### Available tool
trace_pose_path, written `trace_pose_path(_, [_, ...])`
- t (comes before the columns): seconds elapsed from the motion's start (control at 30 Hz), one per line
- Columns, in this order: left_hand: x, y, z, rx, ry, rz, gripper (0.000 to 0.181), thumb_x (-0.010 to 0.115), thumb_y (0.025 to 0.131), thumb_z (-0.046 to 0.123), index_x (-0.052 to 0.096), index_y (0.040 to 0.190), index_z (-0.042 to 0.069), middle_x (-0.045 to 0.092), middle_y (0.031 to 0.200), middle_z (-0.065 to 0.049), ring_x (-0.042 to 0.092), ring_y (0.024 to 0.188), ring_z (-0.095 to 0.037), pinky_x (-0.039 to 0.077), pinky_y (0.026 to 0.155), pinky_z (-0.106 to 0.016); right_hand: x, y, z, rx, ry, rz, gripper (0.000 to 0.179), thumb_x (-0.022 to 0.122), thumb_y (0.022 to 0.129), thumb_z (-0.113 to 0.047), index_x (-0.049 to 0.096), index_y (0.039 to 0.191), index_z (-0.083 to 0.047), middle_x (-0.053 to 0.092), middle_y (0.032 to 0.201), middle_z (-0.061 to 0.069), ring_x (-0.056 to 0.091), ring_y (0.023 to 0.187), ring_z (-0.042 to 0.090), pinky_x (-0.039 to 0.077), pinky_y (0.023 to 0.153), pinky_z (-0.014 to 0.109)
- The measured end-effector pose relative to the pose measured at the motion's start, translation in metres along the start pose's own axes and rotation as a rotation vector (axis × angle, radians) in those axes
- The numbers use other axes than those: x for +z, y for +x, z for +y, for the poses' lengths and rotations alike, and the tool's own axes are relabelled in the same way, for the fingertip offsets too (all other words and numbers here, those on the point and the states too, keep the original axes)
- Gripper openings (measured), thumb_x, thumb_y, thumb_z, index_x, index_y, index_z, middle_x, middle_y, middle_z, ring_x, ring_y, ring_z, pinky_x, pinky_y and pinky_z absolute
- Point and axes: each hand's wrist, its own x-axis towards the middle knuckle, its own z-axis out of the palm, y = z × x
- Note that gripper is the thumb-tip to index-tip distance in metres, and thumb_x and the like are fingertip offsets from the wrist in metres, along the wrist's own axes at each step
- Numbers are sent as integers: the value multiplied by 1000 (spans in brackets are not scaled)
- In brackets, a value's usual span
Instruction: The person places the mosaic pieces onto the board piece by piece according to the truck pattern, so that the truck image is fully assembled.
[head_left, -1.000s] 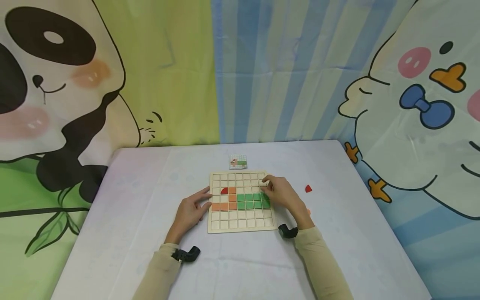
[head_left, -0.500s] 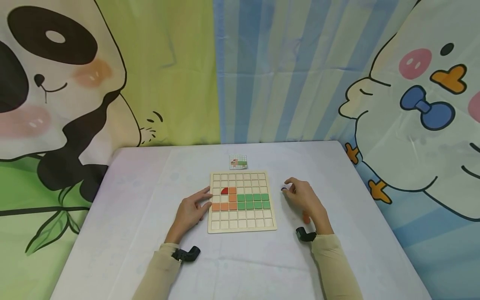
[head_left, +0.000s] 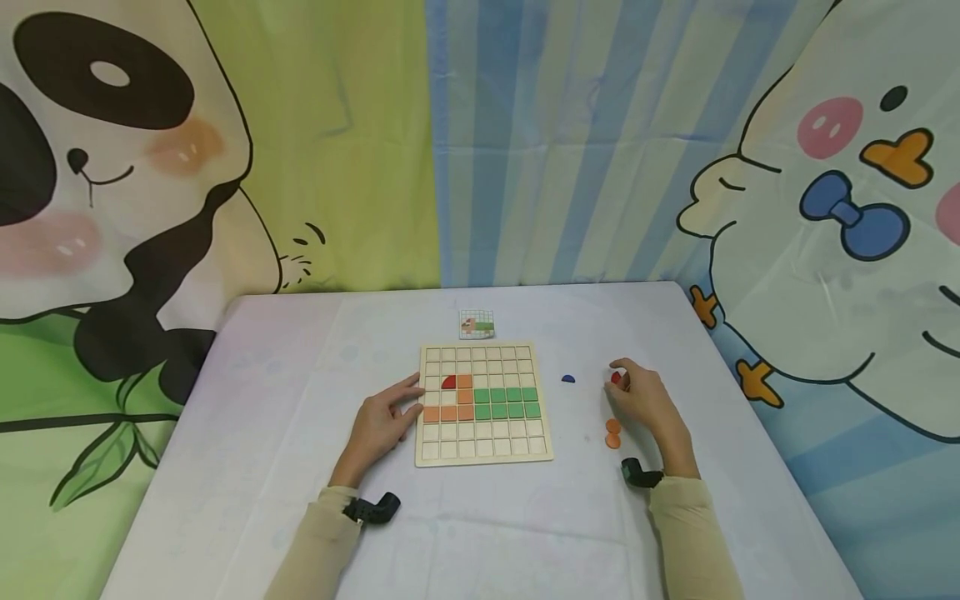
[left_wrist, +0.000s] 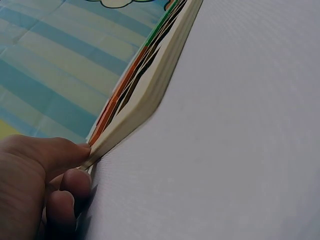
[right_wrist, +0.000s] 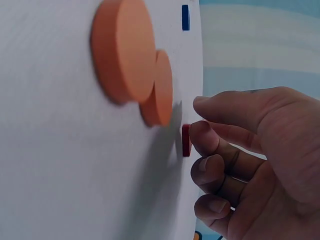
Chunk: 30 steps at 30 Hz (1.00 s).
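Note:
A wooden grid board [head_left: 480,452] lies on the table with orange, green and one red piece set in its squares. At its left edge, my left hand [head_left: 378,427] rests with thumb and fingers touching the rim; in the left wrist view the thumb [left_wrist: 65,152] lies against the board's edge [left_wrist: 135,112]. My right hand [head_left: 652,408] hovers at a small red piece [head_left: 617,377], partly covered by the fingers. The right wrist view shows thumb and fingers apart, the red piece [right_wrist: 186,140] on the table just beyond them.
Two orange discs [head_left: 612,433] lie beside the right hand, close together. A blue half-round piece [head_left: 568,379] is on the table between board and right hand. Behind the board lies a small picture card [head_left: 476,324]. Printed curtains stand beyond the table.
My right hand has moved right, from the board's right edge past the blue piece to the red piece. The blue piece and the orange discs are now uncovered. My left hand has stayed still.

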Motion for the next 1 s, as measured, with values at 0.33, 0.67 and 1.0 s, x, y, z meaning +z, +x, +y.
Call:
trace_pose_path(0.33, [-1,-1,1,5,9,-7,35,75,101,22,73,136,20,71,143,5,52,38,-12,44,37,-29,-5,-2,16,22,6,-3,43,66,101,-16,58,141,-1,68,95,15,58,79,23,47,68,31])
trace_pose_path(0.67, [0,0,1,13,7,1,34,76,100,22,74,133,20,67,148,6,52,37,-11,44,37,-29,-6,3,21,-11,-11,-23,41,64,102,-14,60,141,-2,67,91,14,57,76,21,46,67,30])
trace_pose_path(1.0, [0,-1,0,14,3,10,34,76,99,22,75,133,19,67,148,5,52,37,-12,43,37,-29,-2,2,20,10,-9,-6,36,65,103,-14,63,137,-2,67,88,14,55,72,21,45,63,30])
